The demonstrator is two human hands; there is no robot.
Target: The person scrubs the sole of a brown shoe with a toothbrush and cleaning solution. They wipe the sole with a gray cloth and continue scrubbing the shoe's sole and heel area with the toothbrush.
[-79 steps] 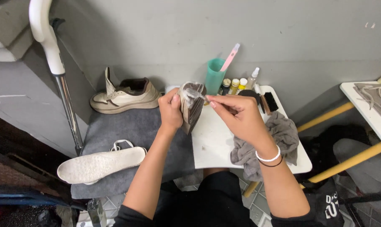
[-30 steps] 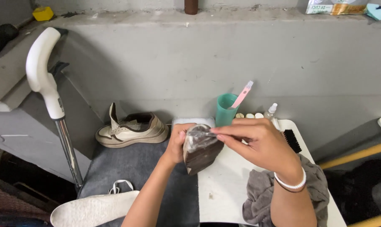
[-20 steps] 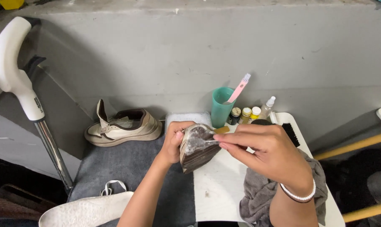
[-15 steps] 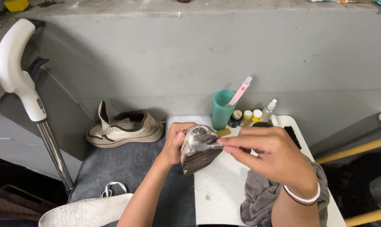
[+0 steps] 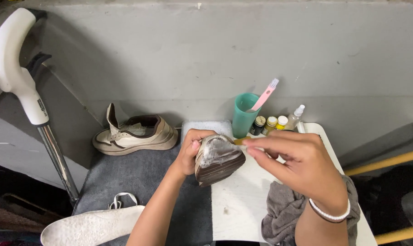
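Observation:
My left hand [image 5: 191, 155] grips a sneaker [image 5: 218, 160] held up over the white table [image 5: 236, 207], its brown sole facing me and its upper covered in white foam. My right hand [image 5: 297, 166] pinches a small brush with a yellowish handle [image 5: 241, 141] against the foamy upper. The brush head is hidden behind the shoe.
A second cream-and-brown sneaker [image 5: 134, 133] lies on the grey mat [image 5: 138, 177]; a white insole [image 5: 91, 227] sits at the mat's near edge. A teal cup [image 5: 244, 115] holds a pink brush [image 5: 264, 96], next to small bottles [image 5: 276, 123]. A grey rag [image 5: 284, 214] lies on the table. A crutch [image 5: 31, 98] leans at left.
My view has tilted up toward the wall and back a little. The shoe stays in my left hand while my right hand keeps shifting the brush in small strokes across it.

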